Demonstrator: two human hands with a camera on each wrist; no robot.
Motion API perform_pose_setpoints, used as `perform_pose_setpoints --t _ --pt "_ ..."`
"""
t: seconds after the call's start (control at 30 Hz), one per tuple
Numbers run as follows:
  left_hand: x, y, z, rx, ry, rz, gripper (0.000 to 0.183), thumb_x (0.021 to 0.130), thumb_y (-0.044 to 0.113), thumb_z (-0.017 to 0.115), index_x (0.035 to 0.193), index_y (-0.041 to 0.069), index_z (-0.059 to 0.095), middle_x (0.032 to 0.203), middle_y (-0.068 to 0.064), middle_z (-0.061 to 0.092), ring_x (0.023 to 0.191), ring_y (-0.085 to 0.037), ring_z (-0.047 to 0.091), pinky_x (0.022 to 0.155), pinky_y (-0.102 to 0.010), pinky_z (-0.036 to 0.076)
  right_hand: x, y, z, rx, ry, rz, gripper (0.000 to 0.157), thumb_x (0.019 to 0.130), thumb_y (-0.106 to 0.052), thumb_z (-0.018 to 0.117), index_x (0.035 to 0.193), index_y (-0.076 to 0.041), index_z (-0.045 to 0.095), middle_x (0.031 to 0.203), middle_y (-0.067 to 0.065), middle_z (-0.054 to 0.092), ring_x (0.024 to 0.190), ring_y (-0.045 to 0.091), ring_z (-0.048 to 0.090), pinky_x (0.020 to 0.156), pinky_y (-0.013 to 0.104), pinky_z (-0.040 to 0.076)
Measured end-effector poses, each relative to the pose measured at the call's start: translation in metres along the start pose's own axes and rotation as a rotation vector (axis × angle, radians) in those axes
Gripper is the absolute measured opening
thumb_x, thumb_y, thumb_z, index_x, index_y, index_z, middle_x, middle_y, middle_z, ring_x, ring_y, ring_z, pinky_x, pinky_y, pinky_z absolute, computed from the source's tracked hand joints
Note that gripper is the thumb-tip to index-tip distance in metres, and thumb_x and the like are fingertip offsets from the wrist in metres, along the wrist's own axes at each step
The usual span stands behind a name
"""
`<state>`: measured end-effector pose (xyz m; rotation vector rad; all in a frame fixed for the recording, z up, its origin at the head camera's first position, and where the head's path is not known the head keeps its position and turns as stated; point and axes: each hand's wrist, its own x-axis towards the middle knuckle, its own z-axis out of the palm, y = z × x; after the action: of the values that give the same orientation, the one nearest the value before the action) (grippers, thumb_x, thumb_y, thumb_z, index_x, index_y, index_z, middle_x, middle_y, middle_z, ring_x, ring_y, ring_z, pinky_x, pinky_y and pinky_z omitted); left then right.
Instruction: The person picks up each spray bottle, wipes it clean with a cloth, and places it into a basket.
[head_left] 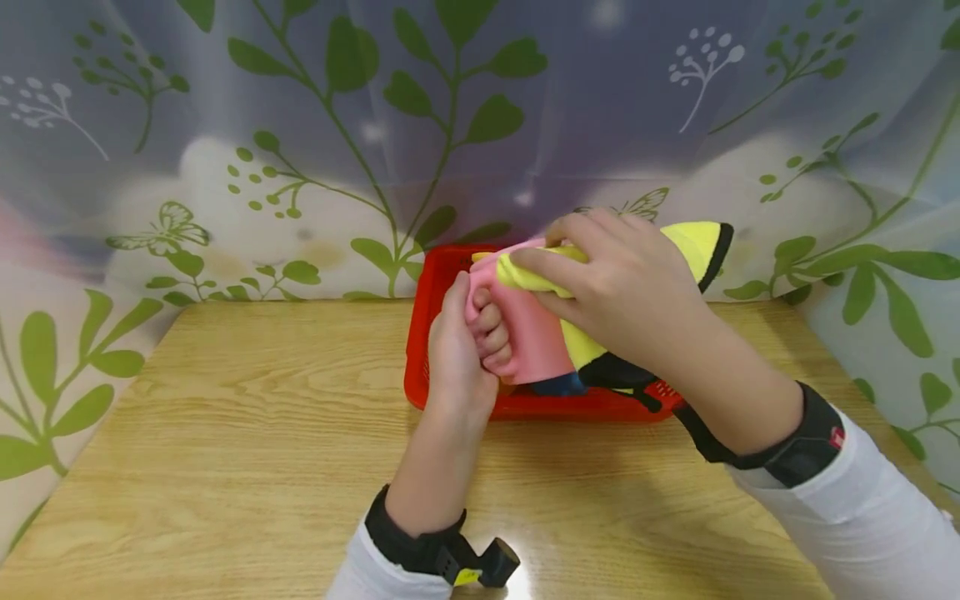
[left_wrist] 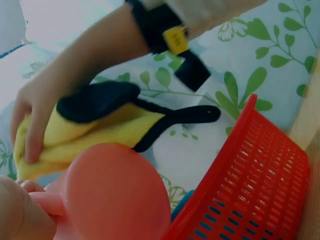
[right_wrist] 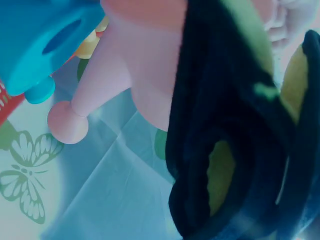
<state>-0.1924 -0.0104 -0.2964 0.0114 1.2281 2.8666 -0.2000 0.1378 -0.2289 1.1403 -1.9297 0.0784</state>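
Note:
A pink watering can [head_left: 532,337] is held up over the red basket, its handle gripped by my left hand [head_left: 459,362] with curled fingers. Its long spout [right_wrist: 102,77] with a round end shows in the right wrist view. My right hand [head_left: 637,292] pinches a yellow cloth with black edging [head_left: 693,246] and presses it against the can's top rim. In the left wrist view the cloth [left_wrist: 100,137] hangs beside the can's round base [left_wrist: 117,190], its black loop sticking out. The cloth hides part of the can's far side.
The red slotted basket [head_left: 416,354] stands on the wooden table [head_left: 262,417] against the leaf-patterned curtain [head_left: 315,108]. A blue plastic thing [right_wrist: 45,37] with an oval slot lies in it, along with something yellowish, mostly hidden.

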Motion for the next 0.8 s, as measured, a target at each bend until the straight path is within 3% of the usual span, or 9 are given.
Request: perform_pose_setpoints --t 0.27,0.5,0.67,0.8 --pt "-0.005 -0.002 0.001 0.110 -0.026 0.051 0.036 0.095 0.041 0.040 0.070 0.016 0.038 0.053 0.004 0.022 0.044 -0.012 0.013 0.039 -0.023 0.012 0.007 0.000 0.011 -0.082 -0.059 -0.016 0.018 0.080 -0.019 0.069 0.096 -0.012 0.066 0.080 0.016 0.060 0.065 0.029 0.051 0.049 0.034 0.039" --pt "-0.004 0.000 0.001 0.094 0.015 0.037 0.037 0.095 0.041 0.041 0.067 0.015 0.040 0.051 0.005 0.024 0.042 -0.011 0.014 0.038 -0.022 0.012 -0.003 -0.009 0.006 -0.091 -0.132 -0.067 0.024 0.075 -0.013 0.072 0.097 -0.011 0.065 0.079 0.014 0.056 0.065 0.027 0.047 0.047 0.030 0.035" --pt "-0.003 0.003 0.001 0.079 0.008 0.042 0.037 0.095 0.039 0.041 0.067 0.015 0.039 0.051 0.005 0.023 0.041 -0.011 0.014 0.038 -0.021 0.012 -0.013 -0.018 0.001 -0.090 -0.143 -0.090 0.025 0.074 -0.009 0.071 0.099 -0.011 0.063 0.077 0.012 0.053 0.061 0.024 0.044 0.045 0.028 0.030" --pt "-0.002 0.006 -0.001 0.076 -0.004 0.046 0.036 0.095 0.039 0.040 0.068 0.016 0.038 0.051 0.005 0.023 0.042 -0.011 0.014 0.038 -0.021 0.012 -0.019 -0.025 -0.004 -0.104 -0.175 -0.119 0.030 0.072 -0.011 0.073 0.100 -0.012 0.062 0.081 0.011 0.055 0.062 0.023 0.046 0.048 0.028 0.036"
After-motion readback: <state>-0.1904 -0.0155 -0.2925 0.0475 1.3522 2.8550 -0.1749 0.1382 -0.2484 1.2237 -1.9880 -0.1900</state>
